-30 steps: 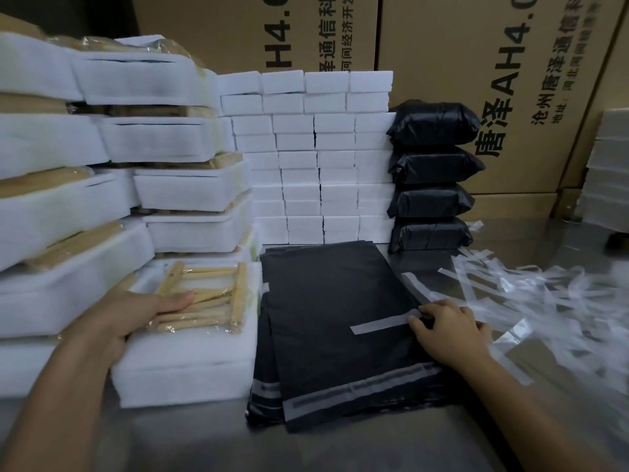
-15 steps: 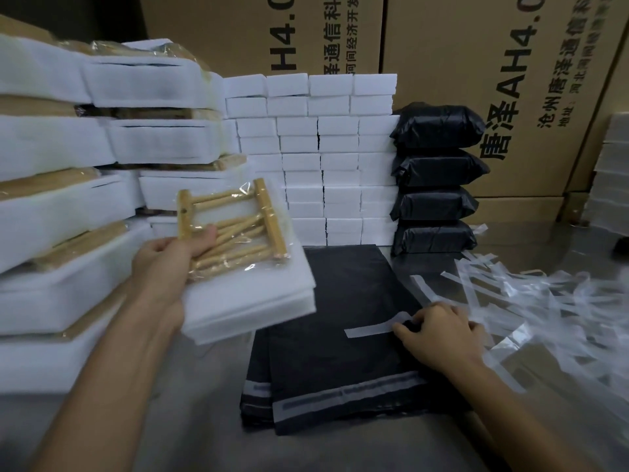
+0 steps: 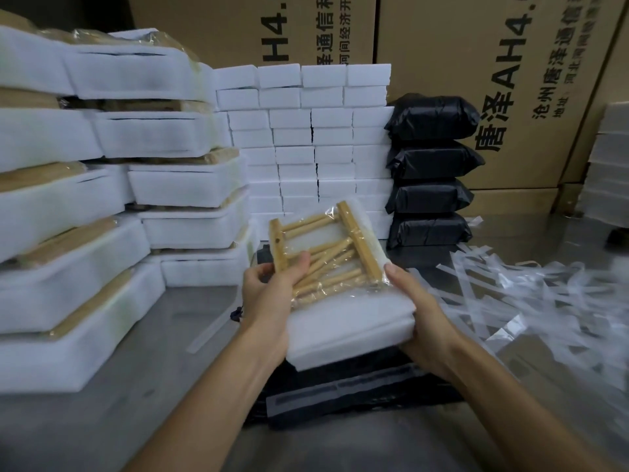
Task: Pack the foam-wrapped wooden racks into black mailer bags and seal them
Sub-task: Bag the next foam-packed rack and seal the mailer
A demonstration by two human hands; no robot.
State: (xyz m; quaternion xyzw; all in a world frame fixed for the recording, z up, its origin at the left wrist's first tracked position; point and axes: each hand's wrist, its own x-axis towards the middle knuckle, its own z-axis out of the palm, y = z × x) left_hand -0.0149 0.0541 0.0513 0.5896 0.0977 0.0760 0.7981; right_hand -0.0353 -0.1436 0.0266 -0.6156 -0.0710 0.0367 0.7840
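Black mailer bags [image 3: 357, 396] mostly hidden beneath the held foam-wrapped rack [image 3: 340, 301]; right-edge stack [image 3: 609, 165] blurred

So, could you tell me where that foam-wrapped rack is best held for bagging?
By its two side edges near the close end, as the left hand and right hand do: the foam-wrapped rack is a flat slab, leaving its far end free.

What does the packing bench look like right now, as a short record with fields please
held item: foam-wrapped rack, above the bags
left hand: grips the rack's left side
right hand: holds its right edge
empty mailer bags: flat pile under the rack
sealed black parcels: stack of four, behind right
unpacked racks: stacks at left
peeled strips: heap at right
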